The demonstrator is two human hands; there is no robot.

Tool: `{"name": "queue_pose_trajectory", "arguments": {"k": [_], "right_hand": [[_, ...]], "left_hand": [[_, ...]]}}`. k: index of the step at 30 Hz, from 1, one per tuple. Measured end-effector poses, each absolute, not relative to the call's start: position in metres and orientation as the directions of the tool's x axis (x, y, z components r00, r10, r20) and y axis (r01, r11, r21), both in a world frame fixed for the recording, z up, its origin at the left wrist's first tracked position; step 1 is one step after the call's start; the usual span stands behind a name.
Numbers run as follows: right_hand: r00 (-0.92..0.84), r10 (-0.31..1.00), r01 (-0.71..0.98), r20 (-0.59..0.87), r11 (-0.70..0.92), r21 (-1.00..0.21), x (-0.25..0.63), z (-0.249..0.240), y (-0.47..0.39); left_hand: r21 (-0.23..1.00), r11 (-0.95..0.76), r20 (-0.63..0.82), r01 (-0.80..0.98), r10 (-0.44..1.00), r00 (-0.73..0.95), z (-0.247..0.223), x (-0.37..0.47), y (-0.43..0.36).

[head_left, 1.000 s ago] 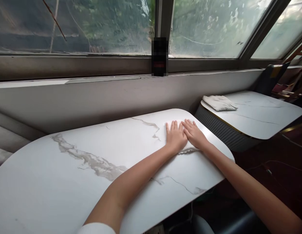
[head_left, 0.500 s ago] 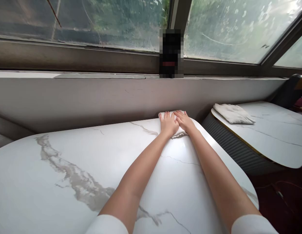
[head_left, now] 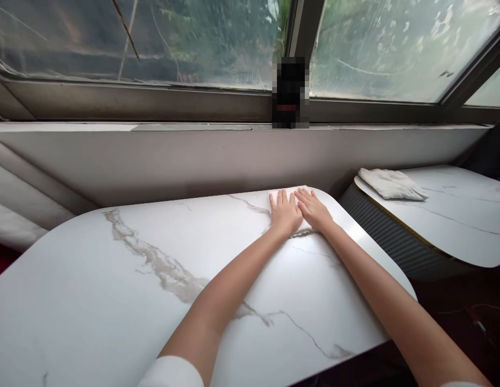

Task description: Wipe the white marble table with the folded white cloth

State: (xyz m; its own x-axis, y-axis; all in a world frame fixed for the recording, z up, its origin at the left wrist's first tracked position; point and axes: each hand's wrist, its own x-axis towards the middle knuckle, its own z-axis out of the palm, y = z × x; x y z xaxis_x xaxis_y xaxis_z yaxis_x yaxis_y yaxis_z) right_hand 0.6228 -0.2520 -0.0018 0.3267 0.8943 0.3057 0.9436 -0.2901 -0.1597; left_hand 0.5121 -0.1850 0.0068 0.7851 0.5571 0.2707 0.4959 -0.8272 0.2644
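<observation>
Near the far right corner of the white marbled table (head_left: 145, 301), a folded white cloth (head_left: 304, 232) lies flat under both of my hands. My left hand (head_left: 285, 214) presses on the cloth with its fingers spread. Beside it, my right hand (head_left: 313, 208) rests flat on the cloth, the fingers extended and touching the left hand. The hands cover most of the cloth; its near edge shows below them.
A second marbled table (head_left: 455, 215) stands at the right, with another folded white cloth (head_left: 391, 184) on its corner. Behind the tables run a low wall (head_left: 173, 161) and a window. A dark pixelated object (head_left: 291, 94) stands on the sill. Padded seating (head_left: 16, 199) is at the left.
The view has shifted, showing more of the table's left end and near edge. Both hands remain flat on the cloth, now slightly farther from the table's back edge.
</observation>
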Motion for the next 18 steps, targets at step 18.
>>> {"name": "queue_pose_trajectory", "arguments": {"k": [18], "right_hand": [[0.266,0.880,0.963,0.393,-0.262,-0.065,0.410,-0.004,-0.393]], "left_hand": [[0.229,-0.953,0.216,0.200,0.250,0.944,0.016,0.303,-0.288]]}}
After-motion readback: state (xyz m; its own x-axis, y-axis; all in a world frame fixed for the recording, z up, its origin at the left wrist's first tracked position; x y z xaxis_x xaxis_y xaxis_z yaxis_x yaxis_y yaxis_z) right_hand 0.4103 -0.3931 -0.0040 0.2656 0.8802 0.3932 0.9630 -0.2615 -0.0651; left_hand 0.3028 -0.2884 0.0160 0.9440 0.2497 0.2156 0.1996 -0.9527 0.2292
